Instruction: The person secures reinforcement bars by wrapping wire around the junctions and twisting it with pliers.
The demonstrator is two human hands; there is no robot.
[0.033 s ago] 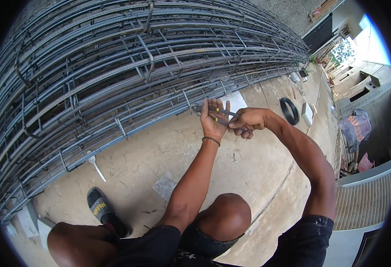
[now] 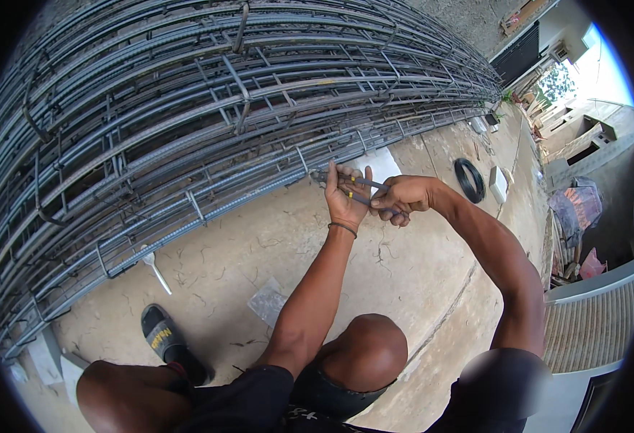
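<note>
A dark pair of pliers [image 2: 374, 184] with yellow marks on its long handles is held just off the lowest rebar cage [image 2: 201, 215], level with its near edge. My left hand [image 2: 346, 202] is curled around the front part of the pliers, palm upward, with a dark band at the wrist. My right hand [image 2: 407, 193] grips the handle ends, its fingers wrapped between and around them. The tip of the tool is small and partly hidden near the cage, so what it touches I cannot tell.
Stacked rebar cages [image 2: 223, 86] fill the upper left. On the concrete [image 2: 418, 274] lie a black wire coil [image 2: 468, 180], a white block [image 2: 499, 185], a pale handled item [image 2: 158, 274] and flat scraps [image 2: 266, 302]. My knees and sandalled foot are low in view; walls and debris stand right.
</note>
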